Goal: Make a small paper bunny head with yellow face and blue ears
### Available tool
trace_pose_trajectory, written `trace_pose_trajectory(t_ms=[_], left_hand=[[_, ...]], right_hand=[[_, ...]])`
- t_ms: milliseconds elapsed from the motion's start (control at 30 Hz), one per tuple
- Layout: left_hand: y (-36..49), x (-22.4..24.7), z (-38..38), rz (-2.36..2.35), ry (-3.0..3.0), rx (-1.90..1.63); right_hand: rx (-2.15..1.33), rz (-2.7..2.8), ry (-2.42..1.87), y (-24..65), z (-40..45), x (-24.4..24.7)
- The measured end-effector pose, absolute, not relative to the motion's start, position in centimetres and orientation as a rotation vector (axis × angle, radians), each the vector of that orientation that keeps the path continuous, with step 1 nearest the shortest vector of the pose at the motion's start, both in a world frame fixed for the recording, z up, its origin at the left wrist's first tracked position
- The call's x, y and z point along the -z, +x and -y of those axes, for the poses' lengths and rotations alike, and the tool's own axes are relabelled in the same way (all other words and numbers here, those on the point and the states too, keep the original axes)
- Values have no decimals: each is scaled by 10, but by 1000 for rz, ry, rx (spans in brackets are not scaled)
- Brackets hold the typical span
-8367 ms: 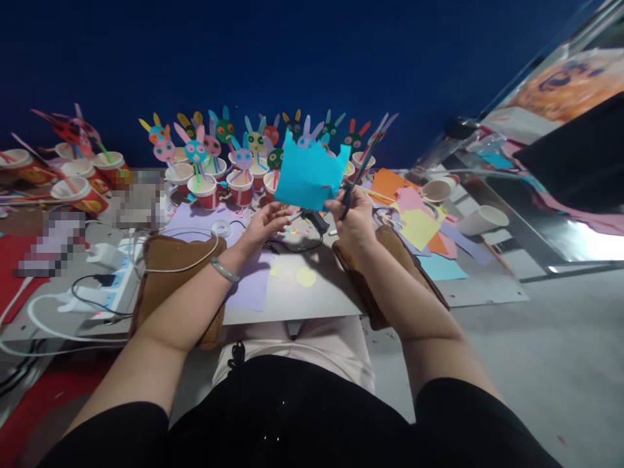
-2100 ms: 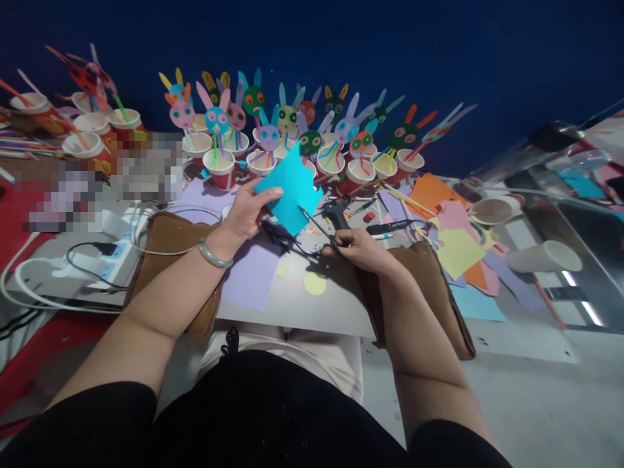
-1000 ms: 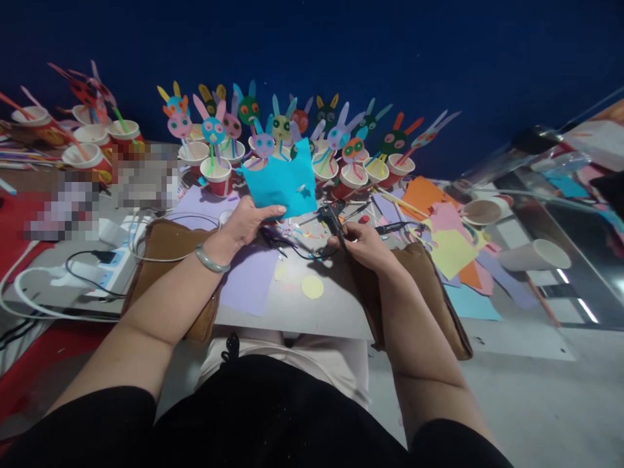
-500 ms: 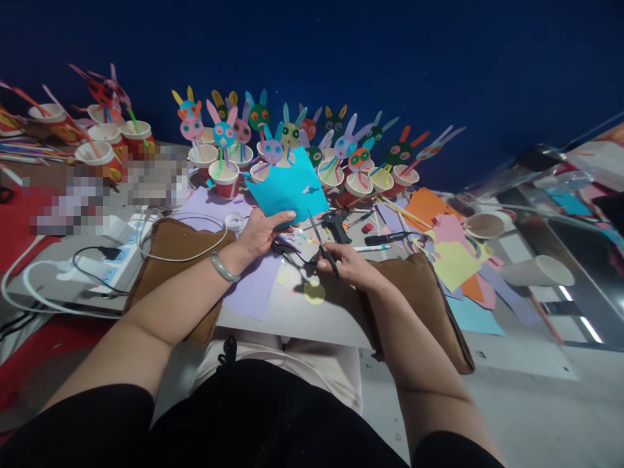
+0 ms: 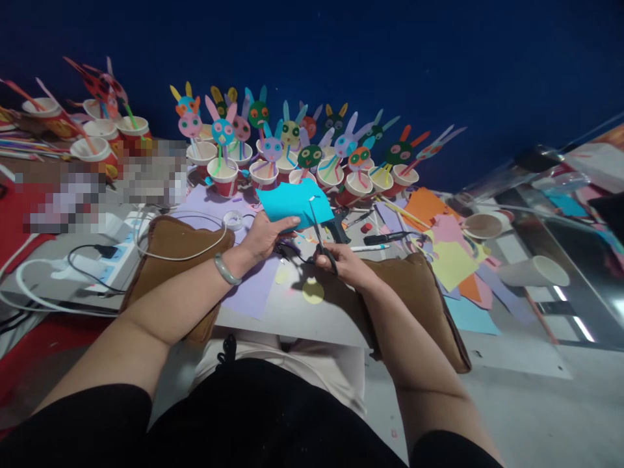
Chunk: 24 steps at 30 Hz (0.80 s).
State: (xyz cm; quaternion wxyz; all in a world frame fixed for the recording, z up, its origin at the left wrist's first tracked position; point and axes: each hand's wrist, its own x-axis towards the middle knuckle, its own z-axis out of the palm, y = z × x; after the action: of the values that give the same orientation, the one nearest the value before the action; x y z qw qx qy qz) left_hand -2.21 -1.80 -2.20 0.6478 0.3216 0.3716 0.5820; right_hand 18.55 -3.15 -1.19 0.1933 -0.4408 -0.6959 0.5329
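My left hand [image 5: 266, 235] pinches the near left edge of a bright blue sheet of paper [image 5: 287, 200], thumb on top. The sheet is held above the table and has a small slit near its right side. My right hand [image 5: 341, 261] has its fingers closed round the handles of a pair of scissors [image 5: 319, 237]. The blades point away from me and lie against the right part of the sheet. Below my hands, a yellow paper circle [image 5: 313, 292] and a purple sheet [image 5: 248, 292] rest on the table.
Paper cups [image 5: 224, 175] with colourful rabbit-faced figures stand along the back. A glue gun [image 5: 338, 229] lies just behind the scissors. Brown cushions [image 5: 414, 305] flank my forearms. Paper scraps [image 5: 453, 260] pile up at right; a power strip [image 5: 117, 257] with cables sits at left.
The blue sheet has tipped flatter and come lower, uncovering cups behind it. The scissors have turned slightly, their blades now over the sheet near the slit. Both hands keep their hold.
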Motion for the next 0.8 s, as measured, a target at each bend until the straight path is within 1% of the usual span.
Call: trace_pose_trajectory(t_ms=[800], left_hand=[[-23, 22, 17, -892, 707, -1339]], right_hand=[[-1528, 1808, -1266, 181, 33, 14]])
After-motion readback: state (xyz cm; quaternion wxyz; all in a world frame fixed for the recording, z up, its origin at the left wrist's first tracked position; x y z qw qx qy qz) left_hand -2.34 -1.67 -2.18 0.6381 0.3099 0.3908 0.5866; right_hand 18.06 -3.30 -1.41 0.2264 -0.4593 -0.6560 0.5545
